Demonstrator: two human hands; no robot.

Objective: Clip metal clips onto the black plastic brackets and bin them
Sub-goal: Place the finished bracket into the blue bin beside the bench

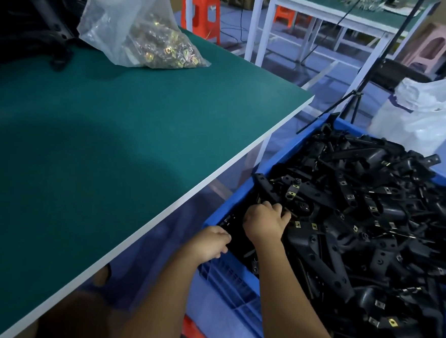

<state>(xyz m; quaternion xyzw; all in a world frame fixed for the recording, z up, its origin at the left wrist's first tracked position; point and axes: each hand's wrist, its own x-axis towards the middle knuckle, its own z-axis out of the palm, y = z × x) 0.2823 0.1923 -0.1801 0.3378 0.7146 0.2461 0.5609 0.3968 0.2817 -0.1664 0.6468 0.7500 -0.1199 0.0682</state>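
Both hands down in the blue plastic crate (229,200), which sits on the floor just beside the counter (109,150), within reach, so finished pieces can presumably be dropped in without standing.

Right hand (266,222): fingers curled down into the heap at the crate's near corner, apparently gripping a black bracket (269,192), a long flat arm that rises from under the knuckles. Whether the fingers truly hold that piece or only press among the parts, the view is too dark to settle.

Left hand (211,242): at the crate's rim, fingers curled loosely over the edge; likely steadying. I cannot tell whether it holds anything.

Heap of brackets (365,225): matte black moulded plastic, angular, with round holes and bent arms, tangled and piled above the crate wall. Many carry small brass-coloured metal clips (292,190), shiny against the dull plastic, so these read as finished work already binned.

Crate: rigid, with a ribbed, slotted side wall.

Clip supply: clear plastic bag (138,29) at the counter's far end, crinkled, sagging open over a mound of loose gold-and-silver clips. Well apart from the hands.

Counter top: green, felt-like mat with a pale edge.

Behind the crate: white woven sack (424,112).
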